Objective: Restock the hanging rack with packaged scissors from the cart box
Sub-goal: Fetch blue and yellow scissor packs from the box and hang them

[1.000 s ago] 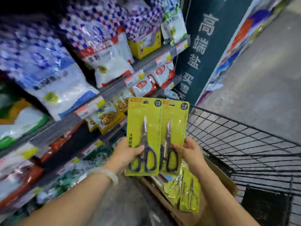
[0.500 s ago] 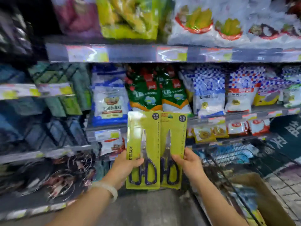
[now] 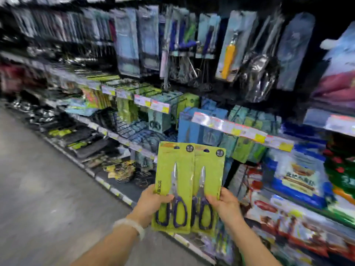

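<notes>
Grey floor [image 3: 48,189] takes the left half, shelving [image 3: 230,127] runs from far left to near right, all motion-blurred. Far up top, hanging rack [image 3: 192,45] is packed with carded utensils; one with a yellow handle [image 3: 228,60] hangs right of centre, a bagged steel ladle [image 3: 257,73] just beside it. Mid shelf below carries blue and green boxed goods [image 3: 221,131] behind a price-tag strip [image 3: 240,129]. Near right: food bags, print unreadable. Centre near: I'm holding two green scissor packs [image 3: 190,185] upright, side by side, left one overlapping the right one's edge, dark blue handles at the bottom, hang holes on top. My left hand [image 3: 151,203] pinches the left pack's lower edge, thumb on the front. My right hand [image 3: 223,205] pinches the right pack the same way. White bracelet [image 3: 132,226] on my left wrist.
</notes>
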`<state>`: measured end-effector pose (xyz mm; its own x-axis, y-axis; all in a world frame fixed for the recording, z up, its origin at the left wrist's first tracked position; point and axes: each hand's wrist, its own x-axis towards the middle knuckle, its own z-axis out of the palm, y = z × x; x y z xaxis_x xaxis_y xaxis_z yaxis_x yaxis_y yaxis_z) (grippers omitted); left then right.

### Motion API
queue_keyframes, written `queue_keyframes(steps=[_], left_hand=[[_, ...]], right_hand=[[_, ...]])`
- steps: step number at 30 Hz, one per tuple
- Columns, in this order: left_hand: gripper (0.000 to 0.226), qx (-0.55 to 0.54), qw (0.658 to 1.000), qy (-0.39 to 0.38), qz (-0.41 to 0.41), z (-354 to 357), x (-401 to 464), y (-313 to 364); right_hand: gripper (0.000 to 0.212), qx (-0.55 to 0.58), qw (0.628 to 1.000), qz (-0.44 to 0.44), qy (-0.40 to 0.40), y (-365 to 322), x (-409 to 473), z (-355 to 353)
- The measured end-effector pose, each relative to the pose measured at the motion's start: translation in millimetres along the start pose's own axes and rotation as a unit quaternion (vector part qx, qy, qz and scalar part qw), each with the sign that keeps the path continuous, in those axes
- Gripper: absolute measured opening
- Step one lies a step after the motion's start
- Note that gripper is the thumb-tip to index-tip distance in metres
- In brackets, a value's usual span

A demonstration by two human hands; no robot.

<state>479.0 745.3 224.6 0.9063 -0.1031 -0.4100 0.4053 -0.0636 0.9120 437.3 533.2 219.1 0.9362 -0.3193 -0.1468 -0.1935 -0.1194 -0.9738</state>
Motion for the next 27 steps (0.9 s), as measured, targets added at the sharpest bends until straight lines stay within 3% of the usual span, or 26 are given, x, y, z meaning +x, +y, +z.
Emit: queue_keyframes(steps=[2,7,11,13,22,27], left_hand=[[0.065,-0.021,1.000,0.017,0.000,-23.5,14.2,-2.7],[0.037,-0.050,0.998,0.044,-0.007,-64.7,43.0,4.6],[0.048,-0.064,0.996,0.057,-0.016,-97.0,84.3,20.7],[0.052,-0.059,0.996,0.060,-0.018,-113.8,109.9,32.1],[0.031,-0.052,0.998,0.040,-0.008,-153.3,193.2,65.3],[0.046,-0.031,0.999,0.021,-0.029,-155.8,223.5,73.2]], right_hand=[[0.030,0.002,1.000,0.001,-0.019,-9.9,14.1,26.4],[0.028,-0.008,0.996,0.006,-0.088,-26.7,53.4,83.4],[0.017,-0.029,0.993,0.013,-0.109,-45.6,102.3,122.7],[0.014,-0.034,0.994,0.019,-0.104,-52.3,128.1,141.1],[0.014,-0.041,0.996,0.062,-0.040,-67.5,221.9,183.0],[0.010,-0.036,0.999,0.033,-0.001,-85.5,253.0,189.7]])
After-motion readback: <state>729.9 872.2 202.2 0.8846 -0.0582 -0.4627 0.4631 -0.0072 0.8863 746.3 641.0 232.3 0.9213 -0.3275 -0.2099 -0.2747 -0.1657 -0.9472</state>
